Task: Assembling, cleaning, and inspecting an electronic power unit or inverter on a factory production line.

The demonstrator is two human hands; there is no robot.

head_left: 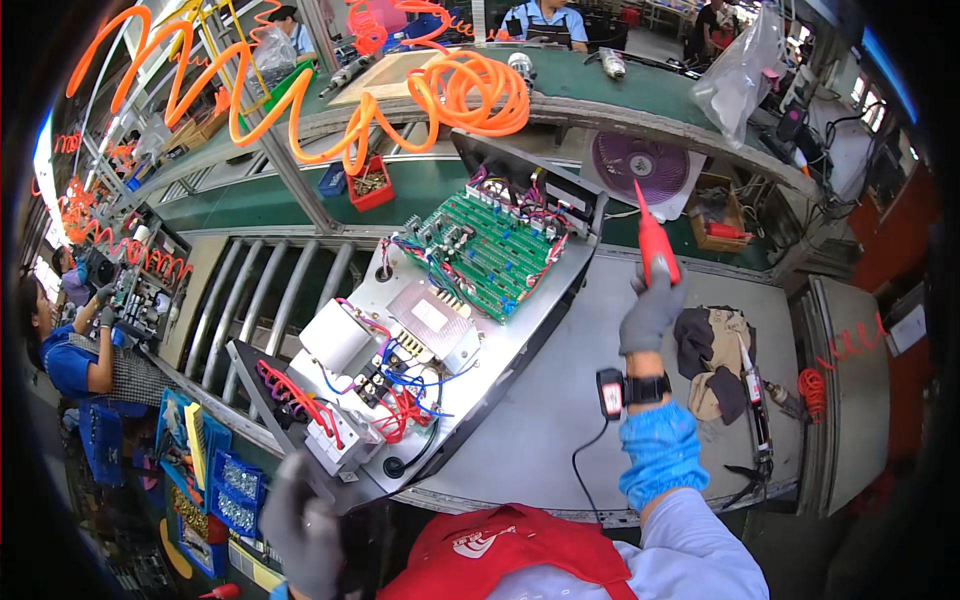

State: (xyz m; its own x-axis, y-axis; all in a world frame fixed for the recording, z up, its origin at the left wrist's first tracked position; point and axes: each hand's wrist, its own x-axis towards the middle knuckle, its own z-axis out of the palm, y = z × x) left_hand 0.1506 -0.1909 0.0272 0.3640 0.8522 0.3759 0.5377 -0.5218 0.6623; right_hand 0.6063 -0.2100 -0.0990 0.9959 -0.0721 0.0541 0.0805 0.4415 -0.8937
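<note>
Gripping the red bottle point(657, 245) right of centre, my right hand point(652, 315) hides its base. My left hand point(302, 525), lower left, is blurred; I can't tell whether it's open or closed. An opened metal chassis point(500, 345) fills the centre over a grey bench point(560, 420). Orange hose point(480, 95) coils upper left; the top edge cuts off a co-worker point(545, 22).

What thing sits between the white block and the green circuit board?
In the head view, a boxy part with a pale label, plus thin wires.
</note>
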